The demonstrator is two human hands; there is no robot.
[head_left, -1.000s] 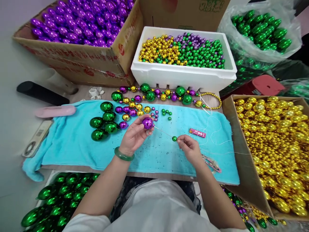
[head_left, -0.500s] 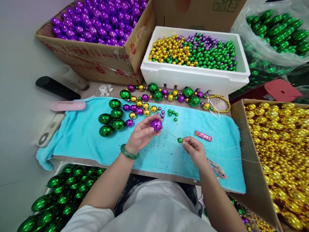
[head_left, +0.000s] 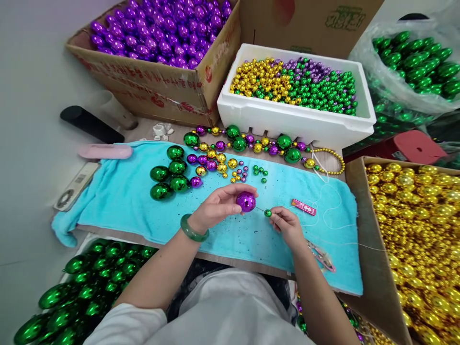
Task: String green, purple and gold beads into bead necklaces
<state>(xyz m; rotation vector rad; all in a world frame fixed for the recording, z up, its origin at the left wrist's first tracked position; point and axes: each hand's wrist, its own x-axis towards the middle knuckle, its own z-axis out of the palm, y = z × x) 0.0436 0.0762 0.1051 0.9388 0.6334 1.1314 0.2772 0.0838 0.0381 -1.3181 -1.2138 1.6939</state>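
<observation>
My left hand (head_left: 223,206), with a green bangle at the wrist, grips a large shiny purple bead (head_left: 246,201) between thumb and fingers. A thin needle or wire (head_left: 259,208) runs from that bead to a small green bead (head_left: 268,213). My right hand (head_left: 286,224) is closed in a pinch just behind the green bead, at its fingertips. White thread (head_left: 334,226) trails over the blue towel (head_left: 230,239) to the right. Behind my hands lie loose large green beads (head_left: 178,183), purple and gold beads (head_left: 212,165), and small green beads (head_left: 260,170).
A strung bead garland (head_left: 257,147) lies along the back. Behind stand a carton of purple beads (head_left: 136,88) and a white foam box (head_left: 294,117). On the right is a carton of gold beads (head_left: 370,268). Pink snips (head_left: 323,258) and a pink packet (head_left: 304,207) rest on the towel.
The purple bead in my left hand has moved right along the needle, closer to the small green bead. My right hand has barely moved. The camera view has shifted slightly.
</observation>
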